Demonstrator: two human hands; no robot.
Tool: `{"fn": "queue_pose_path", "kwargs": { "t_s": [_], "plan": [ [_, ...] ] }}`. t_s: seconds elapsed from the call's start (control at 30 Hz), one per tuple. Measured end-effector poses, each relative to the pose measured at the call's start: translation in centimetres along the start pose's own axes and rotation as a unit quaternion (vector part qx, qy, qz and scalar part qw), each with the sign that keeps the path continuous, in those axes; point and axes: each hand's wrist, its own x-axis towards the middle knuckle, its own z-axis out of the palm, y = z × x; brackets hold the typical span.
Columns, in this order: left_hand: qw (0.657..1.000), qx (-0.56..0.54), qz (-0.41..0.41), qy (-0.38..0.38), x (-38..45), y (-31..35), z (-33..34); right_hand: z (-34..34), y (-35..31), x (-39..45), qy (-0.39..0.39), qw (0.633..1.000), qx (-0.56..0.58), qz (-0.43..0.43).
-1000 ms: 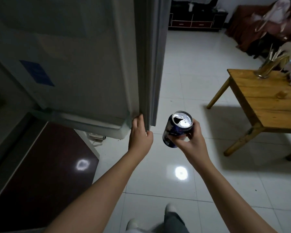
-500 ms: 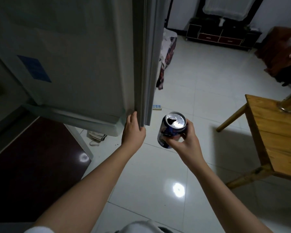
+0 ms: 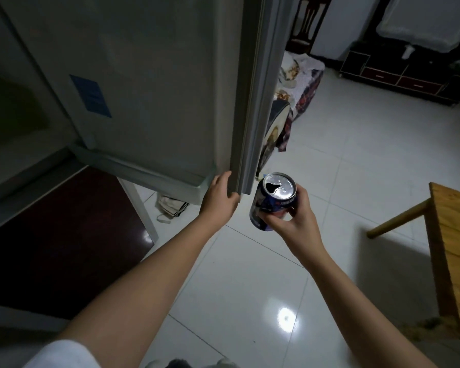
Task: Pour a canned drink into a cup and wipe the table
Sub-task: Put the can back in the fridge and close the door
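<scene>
Head view: right hand (image 3: 294, 224) gripping opened can (image 3: 272, 201), left hand (image 3: 218, 199) flat against fridge door (image 3: 154, 83); fetching step, next carrying to table (image 3: 454, 251).

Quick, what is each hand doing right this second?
Left hand: open, straight fingers resting against the edge of the fridge door.
Right hand: closed round the opened blue can, holding it upright.
</scene>
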Motion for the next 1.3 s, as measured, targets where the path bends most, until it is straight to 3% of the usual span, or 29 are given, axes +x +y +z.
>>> {"fn": "queue_pose_path", "kwargs": {
  "t_s": [0.13,0.23,0.43,0.73,1.03,1.3],
  "plan": [
    [0.983,-0.153,-0.096,0.038,-1.0,-1.2,-0.9,1.2,-0.6,1.1,-0.041,0.999,0.005,-0.028],
    [0.946,-0.265,-0.18,0.042,-2.5,-2.0,-2.7,3.0,-1.0,1.6,-0.077,0.996,0.019,-0.04],
    [0.882,-0.389,-0.262,0.051,-5.9,-4.9,-7.9,8.7,-2.4,1.1,-0.15,0.986,0.039,-0.057],
    [0.834,-0.454,-0.281,0.142,-13.7,-10.2,-16.8,18.7,-6.5,-3.1,-0.257,0.959,0.073,-0.091],
    [0.814,-0.472,-0.268,0.206,-19.4,-15.3,-23.6,27.5,-10.0,-7.2,-0.315,0.938,0.09,-0.113],
    [0.803,-0.494,-0.242,0.228,-18.6,-18.0,-28.5,33.0,-12.8,-5.3,-0.345,0.926,0.094,-0.122]
  ]
}}
